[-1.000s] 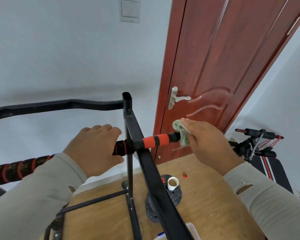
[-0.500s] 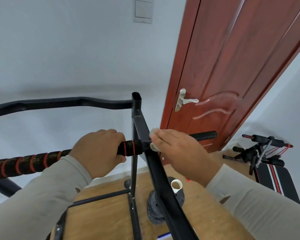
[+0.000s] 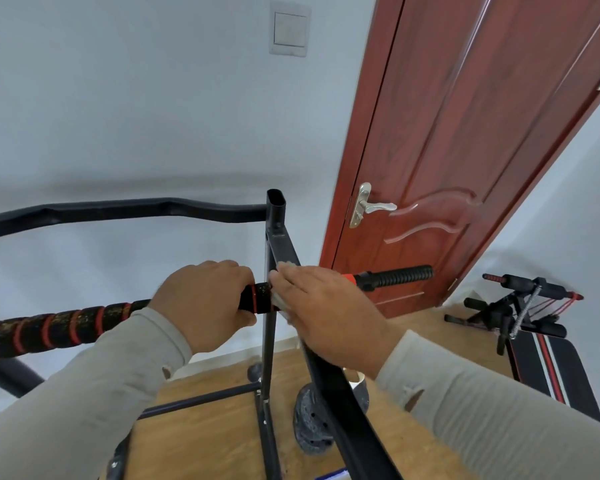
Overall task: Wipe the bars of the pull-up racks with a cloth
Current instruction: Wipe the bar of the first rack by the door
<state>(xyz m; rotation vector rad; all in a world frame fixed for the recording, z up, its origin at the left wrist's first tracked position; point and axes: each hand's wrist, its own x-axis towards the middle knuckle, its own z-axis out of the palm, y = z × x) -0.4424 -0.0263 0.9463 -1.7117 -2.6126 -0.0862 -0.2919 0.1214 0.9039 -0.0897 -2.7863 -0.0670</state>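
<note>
Pressing the cloth (image 3: 280, 303) against the upright, the right hand (image 3: 326, 313) (fingers flat) faces the bar (image 3: 395, 276) running rightward, left hand (image 3: 205, 306) gripping its wrapped side

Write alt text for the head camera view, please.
A person's left hand grips a black-and-red padded bar of a pull-up rack while the right hand presses a cloth against the frame, beside a red-brown door.

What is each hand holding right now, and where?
The left hand grips the black-and-red padded bar near the upright. The right hand presses a pale cloth, mostly hidden, against the black frame.
</note>
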